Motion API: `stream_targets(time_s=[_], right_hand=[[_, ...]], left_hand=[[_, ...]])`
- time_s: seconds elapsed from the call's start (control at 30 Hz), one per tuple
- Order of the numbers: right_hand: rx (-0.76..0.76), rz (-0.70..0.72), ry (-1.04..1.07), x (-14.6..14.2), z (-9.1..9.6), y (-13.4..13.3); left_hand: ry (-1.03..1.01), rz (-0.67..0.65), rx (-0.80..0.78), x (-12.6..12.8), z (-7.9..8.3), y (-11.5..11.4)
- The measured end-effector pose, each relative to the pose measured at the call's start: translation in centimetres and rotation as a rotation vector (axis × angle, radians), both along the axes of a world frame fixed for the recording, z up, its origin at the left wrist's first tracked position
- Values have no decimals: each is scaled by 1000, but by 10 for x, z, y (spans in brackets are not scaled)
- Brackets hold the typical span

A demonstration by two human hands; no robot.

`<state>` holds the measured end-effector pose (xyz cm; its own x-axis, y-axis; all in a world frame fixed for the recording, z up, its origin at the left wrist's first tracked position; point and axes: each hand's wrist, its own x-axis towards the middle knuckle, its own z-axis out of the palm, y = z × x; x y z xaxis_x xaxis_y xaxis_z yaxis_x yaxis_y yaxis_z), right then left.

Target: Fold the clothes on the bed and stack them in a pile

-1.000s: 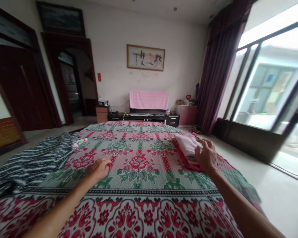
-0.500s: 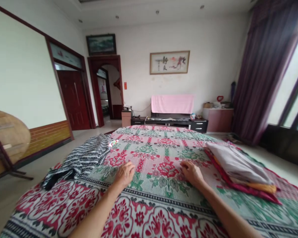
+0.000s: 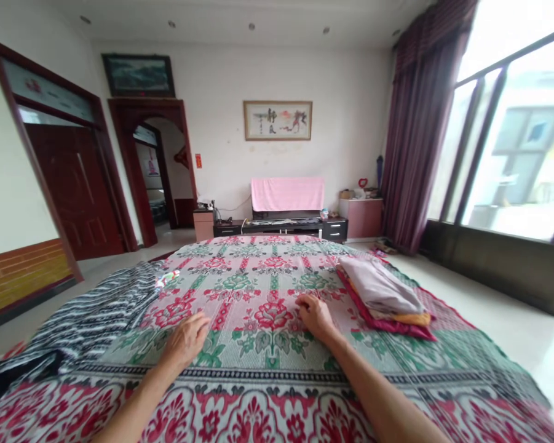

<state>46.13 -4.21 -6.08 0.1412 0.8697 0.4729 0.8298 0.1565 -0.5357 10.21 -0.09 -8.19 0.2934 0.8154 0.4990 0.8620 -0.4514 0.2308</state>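
My left hand (image 3: 185,337) hovers over or rests on a flowered bedspread (image 3: 235,283), its fingers loosely bent and holding nothing. To the right, my right hand (image 3: 315,315) is just beside a large red flower of the pattern, with fingers slightly curled, apart and bare. Whether either hand touches the cloth, I cannot tell. A folded stack of clothes (image 3: 380,286), pale lilac on top with orange and crimson below, lies beyond my right hand. On the left side of the bedspread is a crumpled black-and-white striped cloth (image 3: 101,307).
A small colourful item (image 3: 168,279) lies by the striped cloth. Past the bed's far end stand a low black cabinet (image 3: 228,229) and a screen-like shape under a pink cloth (image 3: 286,194). Purple curtains (image 3: 412,141) and a window are on the right, doorways on the left.
The view has turned right, so the room and bed slide left in it and more window shows. Both hands keep nearly the same place over the bedspread, still without anything in them.
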Motion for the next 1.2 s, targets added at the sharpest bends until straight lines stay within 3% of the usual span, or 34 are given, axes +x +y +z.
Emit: stream_targets(time_s=[0.33,1.2], right_hand=[[94,-3,56,0,-11,7],[10,-33,-3,0,-5,11]], left_hand=[[24,-36,103,-10,-16,18],[4,-18,83,-5,-2,15]])
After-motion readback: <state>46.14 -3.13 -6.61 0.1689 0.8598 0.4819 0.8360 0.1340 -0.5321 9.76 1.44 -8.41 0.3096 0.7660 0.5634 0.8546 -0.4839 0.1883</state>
